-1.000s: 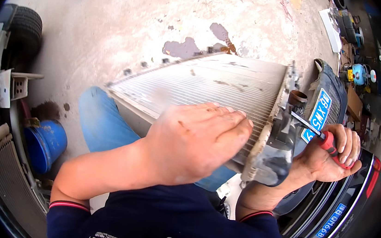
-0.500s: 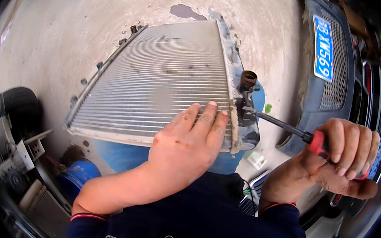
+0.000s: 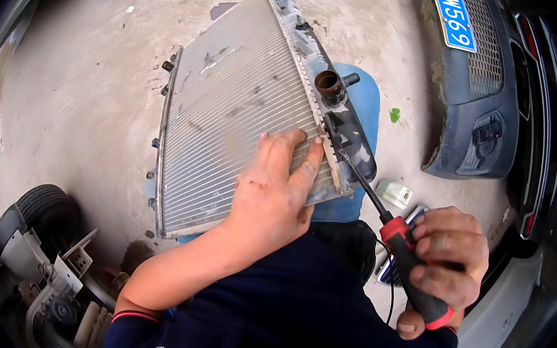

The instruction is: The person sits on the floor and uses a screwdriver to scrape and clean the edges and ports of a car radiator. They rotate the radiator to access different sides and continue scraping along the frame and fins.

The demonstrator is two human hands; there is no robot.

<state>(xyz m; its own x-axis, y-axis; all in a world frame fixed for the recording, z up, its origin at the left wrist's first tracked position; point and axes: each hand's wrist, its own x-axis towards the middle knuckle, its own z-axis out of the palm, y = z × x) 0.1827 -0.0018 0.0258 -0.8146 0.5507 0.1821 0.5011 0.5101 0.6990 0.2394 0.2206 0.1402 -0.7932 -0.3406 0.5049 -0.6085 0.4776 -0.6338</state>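
A car radiator with silvery fins rests tilted before me, a dark plastic tank along its right side. From that tank rises a round brown pipe neck. My left hand lies over the lower right corner, fingers bent onto the fins and thumb by the near edge, gripping the radiator. My right hand is wrapped around the red and black handle of a screwdriver. Its dark shaft slopes up to the left, and the tip meets the tank near the seam; the exact contact is too small to tell.
Blue cloth shows beneath the radiator. A dark bumper with a blue plate stands at the right, near a dark car. A pale container sits on the floor. Tyre and metal parts lie at lower left.
The radiator has turned, its far end swinging left. My right hand has come lower and nearer, so the screwdriver slopes more steeply. My left fingers are more bent. The view has shifted too.
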